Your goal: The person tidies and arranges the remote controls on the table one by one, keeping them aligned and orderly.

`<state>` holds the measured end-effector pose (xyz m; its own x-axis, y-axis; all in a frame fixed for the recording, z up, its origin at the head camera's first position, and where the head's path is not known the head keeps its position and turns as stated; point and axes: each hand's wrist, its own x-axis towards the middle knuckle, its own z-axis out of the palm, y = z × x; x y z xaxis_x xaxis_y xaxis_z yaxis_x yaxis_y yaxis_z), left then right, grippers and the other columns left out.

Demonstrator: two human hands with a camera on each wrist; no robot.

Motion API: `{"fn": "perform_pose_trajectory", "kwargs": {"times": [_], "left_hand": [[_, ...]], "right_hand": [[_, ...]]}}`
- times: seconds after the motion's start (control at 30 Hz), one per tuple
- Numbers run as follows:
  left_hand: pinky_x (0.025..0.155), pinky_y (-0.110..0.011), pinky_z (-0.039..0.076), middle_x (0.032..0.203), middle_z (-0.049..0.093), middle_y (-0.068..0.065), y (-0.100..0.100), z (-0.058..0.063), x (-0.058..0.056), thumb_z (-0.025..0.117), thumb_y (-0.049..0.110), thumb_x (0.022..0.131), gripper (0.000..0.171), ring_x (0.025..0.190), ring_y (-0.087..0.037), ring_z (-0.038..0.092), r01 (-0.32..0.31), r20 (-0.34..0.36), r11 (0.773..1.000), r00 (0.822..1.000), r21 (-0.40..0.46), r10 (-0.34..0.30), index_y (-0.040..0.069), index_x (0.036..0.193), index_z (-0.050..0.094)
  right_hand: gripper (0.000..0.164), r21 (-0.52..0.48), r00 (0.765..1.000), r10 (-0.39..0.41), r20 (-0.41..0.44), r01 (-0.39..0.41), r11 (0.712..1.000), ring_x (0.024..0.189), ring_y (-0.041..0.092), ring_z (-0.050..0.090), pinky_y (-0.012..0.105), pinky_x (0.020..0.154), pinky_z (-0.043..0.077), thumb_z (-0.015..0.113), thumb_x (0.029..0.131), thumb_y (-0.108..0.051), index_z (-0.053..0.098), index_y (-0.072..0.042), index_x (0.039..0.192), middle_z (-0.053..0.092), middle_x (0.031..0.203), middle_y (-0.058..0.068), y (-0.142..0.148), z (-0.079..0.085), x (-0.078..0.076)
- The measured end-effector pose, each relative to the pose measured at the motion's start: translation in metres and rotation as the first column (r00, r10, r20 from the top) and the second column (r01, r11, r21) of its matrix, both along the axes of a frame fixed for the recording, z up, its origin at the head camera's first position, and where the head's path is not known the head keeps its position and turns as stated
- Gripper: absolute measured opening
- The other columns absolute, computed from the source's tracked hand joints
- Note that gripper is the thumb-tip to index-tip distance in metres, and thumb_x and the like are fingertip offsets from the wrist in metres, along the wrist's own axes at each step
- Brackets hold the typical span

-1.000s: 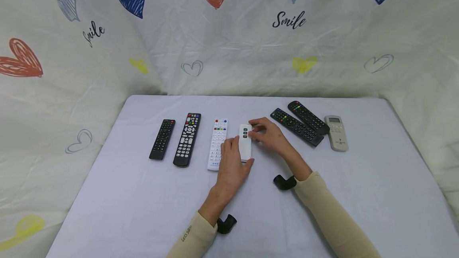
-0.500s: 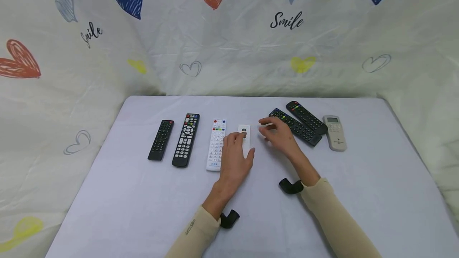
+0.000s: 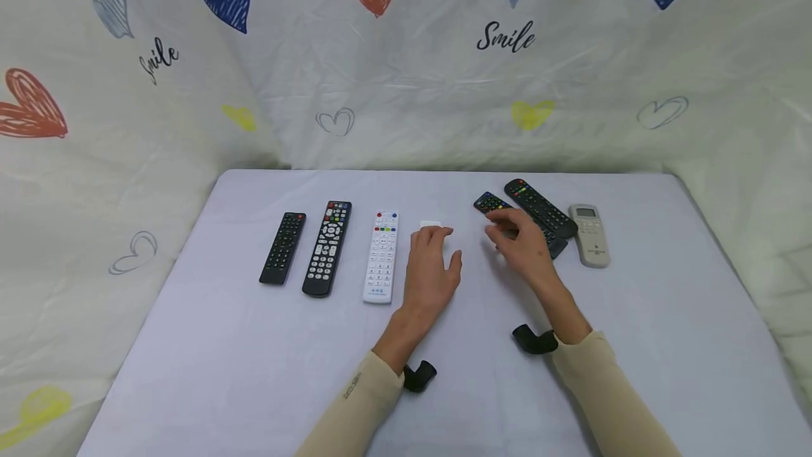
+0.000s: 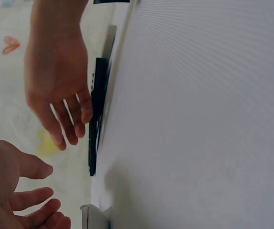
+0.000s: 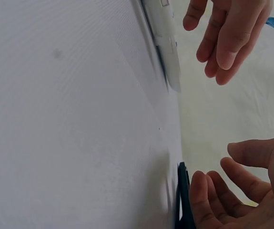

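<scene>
In the head view my left hand [image 3: 431,273] hovers over a small white remote control [image 3: 430,223], hiding all but its far end. Its fingers are spread and relaxed, holding nothing. To the right, my right hand [image 3: 525,244] overlaps one black remote [image 3: 487,201] of a crossed pair, thumb and fingers loosely bent and apart. The other black remote [image 3: 539,204] shows above it. The left wrist view has my right hand [image 4: 55,71] raised beside the black remotes. From the right wrist, my left hand [image 5: 229,36] appears above the table surface with nothing in it.
Left of my hands lie a long white remote [image 3: 380,259], a long black remote [image 3: 327,249] and a shorter black remote [image 3: 283,249], side by side. A beige remote with a small screen [image 3: 590,235] lies at the right. A heart-printed curtain [image 3: 412,69] stands behind the white table [image 3: 254,358].
My right hand has left the small white remote and moved right, over the black pair. My left hand has lifted off the long white remote and shifted slightly right, now covering most of the small one.
</scene>
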<state>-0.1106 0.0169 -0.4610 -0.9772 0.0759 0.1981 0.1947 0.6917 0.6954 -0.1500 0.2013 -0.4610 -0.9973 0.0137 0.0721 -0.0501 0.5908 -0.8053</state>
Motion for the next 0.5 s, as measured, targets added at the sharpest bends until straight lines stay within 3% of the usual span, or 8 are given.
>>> {"fn": "perform_pose_trajectory", "kwargs": {"times": [0.27, 0.5], "left_hand": [[0.106, -0.035, 0.053, 0.134, 0.059, -0.010, 0.011, 0.001, -0.005, 0.070, 0.014, 0.099, 0.037, 0.130, -0.023, 0.052, 0.017, 0.020, 0.999, 1.000, 0.040, -0.018, 0.005, 0.134, 0.065], [0.109, -0.034, 0.051, 0.137, 0.058, -0.010, 0.019, -0.001, -0.010, 0.067, 0.016, 0.101, 0.037, 0.130, -0.022, 0.057, 0.060, 0.059, 0.997, 0.996, 0.040, -0.062, 0.006, 0.137, 0.062]], "right_hand": [[0.029, 0.041, 0.998, -0.068, -0.011, 0.069, 0.997, 0.111, 0.028, 0.064, 0.022, 0.088, 0.046, 0.068, 0.101, -0.016, 0.068, -0.006, 0.129, 0.064, 0.125, 0.015, 0.011, 0.003, 0.010], [0.028, 0.069, 0.992, -0.104, -0.067, 0.108, 0.992, 0.108, 0.031, 0.063, 0.011, 0.079, 0.040, 0.070, 0.099, -0.011, 0.069, -0.003, 0.125, 0.063, 0.123, 0.017, 0.020, 0.001, 0.022]]}}
